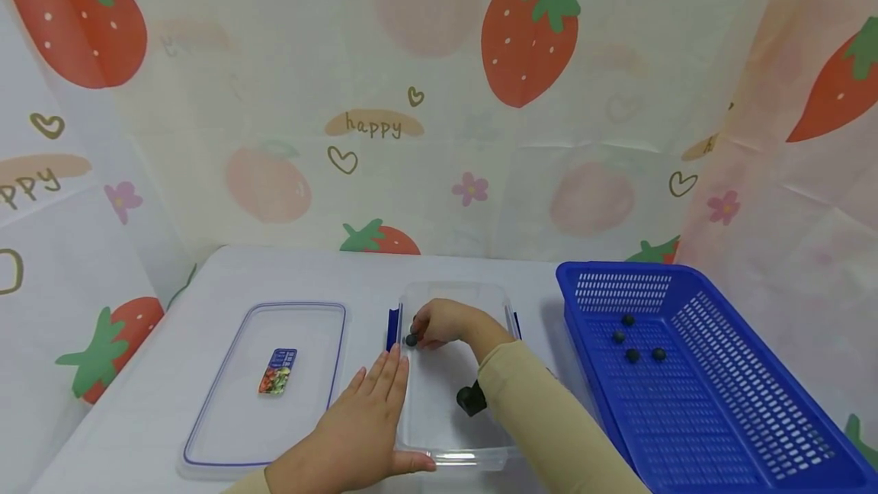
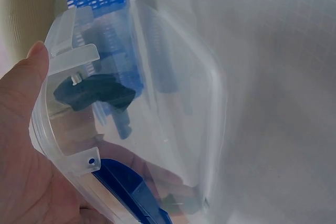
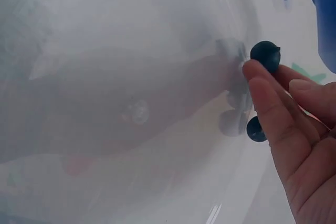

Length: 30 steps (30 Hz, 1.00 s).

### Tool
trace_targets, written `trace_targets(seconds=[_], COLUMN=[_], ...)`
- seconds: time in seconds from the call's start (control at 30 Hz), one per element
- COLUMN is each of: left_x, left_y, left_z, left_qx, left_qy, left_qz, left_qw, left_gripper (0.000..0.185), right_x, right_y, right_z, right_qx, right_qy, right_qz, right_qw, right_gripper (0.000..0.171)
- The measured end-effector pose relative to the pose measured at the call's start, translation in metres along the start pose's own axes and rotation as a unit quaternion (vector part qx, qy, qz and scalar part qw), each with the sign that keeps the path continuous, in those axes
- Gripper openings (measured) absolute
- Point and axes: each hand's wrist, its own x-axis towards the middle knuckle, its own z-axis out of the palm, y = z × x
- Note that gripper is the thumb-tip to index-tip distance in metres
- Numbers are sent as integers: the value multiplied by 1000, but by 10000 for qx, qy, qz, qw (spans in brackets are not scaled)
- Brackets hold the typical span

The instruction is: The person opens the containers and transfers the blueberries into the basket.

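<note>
A clear plastic box (image 1: 449, 425) with blue side latches stands in front of me. My left hand (image 1: 357, 418) lies with straight fingers along its left wall, the thumb on the near rim. My right hand (image 1: 446, 322) reaches into the box at the left wall. Between its fingertips, in the right wrist view, it pinches a dark blueberry (image 3: 265, 55), close to the wall. A second blueberry (image 3: 257, 128) sits behind the fingers at the same wall, seen in the head view as a dark blueberry (image 1: 411, 340) beside the fingertips.
Left of the box lies its clear lid (image 1: 226, 418) with a blue-purple seal and a colourful label (image 1: 277, 372). A blue basket (image 1: 754, 456) at the right holds several blueberries (image 1: 632, 355). A black camera (image 1: 472, 400) hangs from the right wrist over the box floor.
</note>
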Motion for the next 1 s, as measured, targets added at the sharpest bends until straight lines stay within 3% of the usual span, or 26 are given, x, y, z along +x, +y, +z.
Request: trace_targets(seconds=[0.4, 0.7, 1.0], left_x=[0, 0, 0], left_y=[0, 0, 1], left_z=[-1, 0, 0], left_qx=[26, 14, 68], left_qy=[27, -42, -5], left_qz=[49, -3, -29], left_qw=[10000, 10000, 10000], left_gripper=[114, 115, 116], right_x=[3, 1, -4], right_y=[3, -1, -2], right_z=[-5, -8, -23], right_qx=[589, 1053, 1540], right_qy=[-19, 47, 66], right_qz=[-205, -414, -610], right_qw=[9981, 9936, 9862], right_gripper=[18, 5, 7])
